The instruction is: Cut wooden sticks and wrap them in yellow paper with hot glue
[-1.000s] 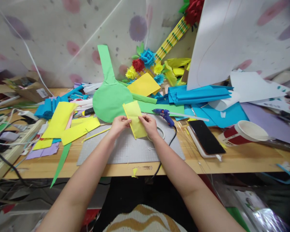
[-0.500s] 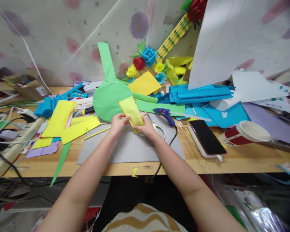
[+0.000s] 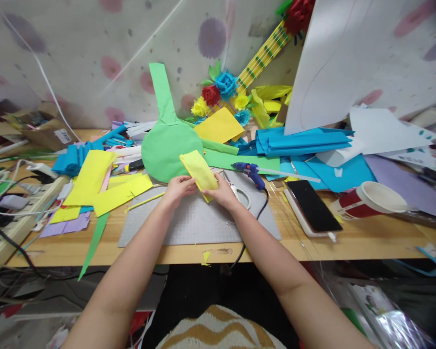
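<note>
Between my two hands, above the grey cutting mat, is a folded piece of yellow crepe paper. My left hand pinches its lower left edge. My right hand grips its lower right end, thumb on top. Behind the yellow paper stands a green paper shape with a round body and a long neck, partly covered by it. Just right of my right hand, scissors lie on the mat, their blades partly hidden. A blue glue gun with a long clear glue stick rests beyond them.
Yellow paper pieces and a power strip lie on the left. To the right are a phone, a paper cup and blue crepe paper. A guitar-shaped decoration with paper flowers leans at the back.
The yellow paper has tipped slightly lower in my hands, which keep their hold. The whole view has shifted a little.
</note>
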The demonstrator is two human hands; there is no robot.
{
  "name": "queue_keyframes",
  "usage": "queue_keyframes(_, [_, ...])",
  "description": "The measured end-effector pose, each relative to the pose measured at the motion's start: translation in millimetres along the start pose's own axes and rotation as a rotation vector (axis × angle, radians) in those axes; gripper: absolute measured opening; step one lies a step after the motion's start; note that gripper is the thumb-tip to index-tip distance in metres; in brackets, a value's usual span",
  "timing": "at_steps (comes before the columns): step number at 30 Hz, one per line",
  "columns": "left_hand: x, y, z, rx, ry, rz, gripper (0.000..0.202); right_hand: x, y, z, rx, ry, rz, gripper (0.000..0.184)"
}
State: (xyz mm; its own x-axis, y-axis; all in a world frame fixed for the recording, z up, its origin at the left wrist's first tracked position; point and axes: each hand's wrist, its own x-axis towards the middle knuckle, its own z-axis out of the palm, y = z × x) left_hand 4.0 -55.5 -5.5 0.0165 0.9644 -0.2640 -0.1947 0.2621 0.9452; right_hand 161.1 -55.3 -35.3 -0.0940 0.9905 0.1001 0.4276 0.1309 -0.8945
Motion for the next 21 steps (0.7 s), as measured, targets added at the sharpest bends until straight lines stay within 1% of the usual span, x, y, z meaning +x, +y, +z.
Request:
queue_keyframes(2, [-1.2, -3.3, -0.6, 0.020, 0.000, -0.035, 0.023, 0.2, -0.9, 0.4, -0.006, -0.006, 0.007, 0.049])
queue_keyframes(3, [-1.1, -5.6, -0.1, 0.013, 0.022, -0.030, 0.022, 0.6, -1.3, 0.3, -0.010, -0.007, 0.012, 0.049])
queue_keyframes(6, [1.5, -13.1, 2.7, -0.057, 0.126, 0.035, 0.022, 2.7, -1.9, -2.0, -0.032, 0.012, 0.012, 0.049])
queue_keyframes(9, [4.9, -18.0, 3.3, -0.133, 0.194, 0.054, 0.022, 5.9, -4.3, -8.6, -0.057, 0.028, 0.004, 0.048])
queue_keyframes(12, [6.1, -19.0, 0.5, -0.196, 0.226, 0.081, 0.021, 7.9, -9.9, -20.1, 0.029, -0.042, 0.044, 0.045])
queue_keyframes(15, [5.4, -18.5, -2.9, -0.241, 0.267, 0.115, 0.018, 5.2, -15.9, -39.0, 0.162, -0.089, 0.064, 0.040])
queue_keyframes(17, [4.7, -18.3, -4.8, -0.250, 0.281, 0.116, 0.018, -1.1, -17.3, -57.1, 0.180, -0.108, 0.077, 0.039])
queue_keyframes(19, [4.1, -18.5, -6.5, -0.249, 0.267, 0.102, 0.018, -11.3, -15.2, -79.3, 0.079, -0.168, 0.093, 0.036])
queue_keyframes(21, [3.6, -18.8, -8.3, -0.250, 0.242, 0.087, 0.018, -23.7, -9.7, -103.3, -0.159, -0.214, 0.098, 0.030])
